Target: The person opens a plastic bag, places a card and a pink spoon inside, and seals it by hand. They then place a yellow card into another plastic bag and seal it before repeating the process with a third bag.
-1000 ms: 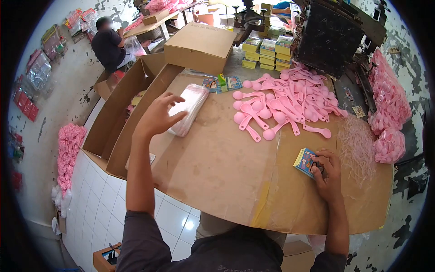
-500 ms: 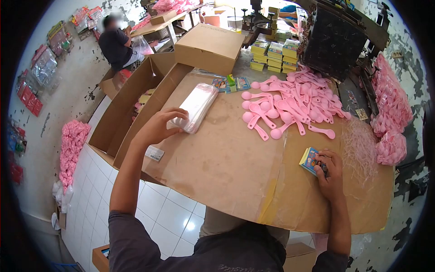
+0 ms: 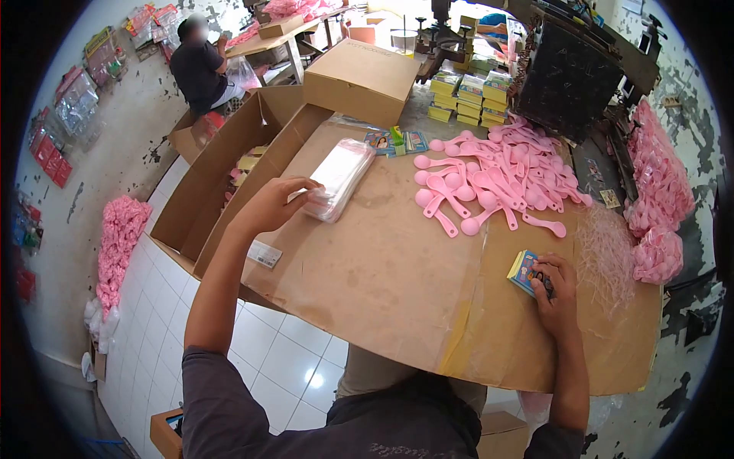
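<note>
My left hand (image 3: 274, 205) is at the near left corner of a stack of clear plastic bags (image 3: 344, 172). Its thumb and fingers are pinched at the edge of the top bag. On the right of the cardboard-covered table, my right hand (image 3: 556, 287) curls over a small stack of printed cards (image 3: 521, 271), blue on top with yellow edges, which rests on the cardboard. Between and beyond my hands lies a heap of pink plastic spoons (image 3: 497, 180).
An open carton (image 3: 206, 183) stands along the table's left side, and a closed box (image 3: 359, 76) at the back. Card stacks (image 3: 468, 96) sit near a black machine (image 3: 569, 88). Bagged pink spoons (image 3: 661, 183) lie right. A person (image 3: 200, 73) sits at far left.
My left hand's thumb and fingers have drawn together at the bag's corner. My right hand stays on the card stack. The view has shifted slightly.
</note>
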`<control>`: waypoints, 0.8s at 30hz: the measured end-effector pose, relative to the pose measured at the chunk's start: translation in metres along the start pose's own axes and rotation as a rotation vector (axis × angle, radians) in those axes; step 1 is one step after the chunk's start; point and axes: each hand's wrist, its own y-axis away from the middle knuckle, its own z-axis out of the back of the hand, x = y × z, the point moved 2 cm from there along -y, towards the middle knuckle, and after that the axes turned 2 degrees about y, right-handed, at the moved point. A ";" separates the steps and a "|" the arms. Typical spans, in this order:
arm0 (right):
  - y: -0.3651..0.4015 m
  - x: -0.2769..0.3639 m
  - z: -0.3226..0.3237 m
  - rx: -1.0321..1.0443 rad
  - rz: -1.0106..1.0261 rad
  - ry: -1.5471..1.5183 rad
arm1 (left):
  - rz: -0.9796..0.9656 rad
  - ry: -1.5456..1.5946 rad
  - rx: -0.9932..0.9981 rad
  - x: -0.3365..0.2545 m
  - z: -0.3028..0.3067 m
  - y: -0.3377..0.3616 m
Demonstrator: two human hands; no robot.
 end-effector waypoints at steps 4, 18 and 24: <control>-0.001 0.004 0.002 -0.012 0.002 -0.008 | 0.080 -0.026 -0.067 0.002 0.003 -0.008; 0.000 0.005 0.005 -0.018 -0.019 0.005 | 0.046 0.266 -0.133 -0.119 0.072 -0.081; 0.002 0.005 0.009 -0.014 0.044 0.060 | 0.213 0.926 0.029 -0.152 0.004 -0.084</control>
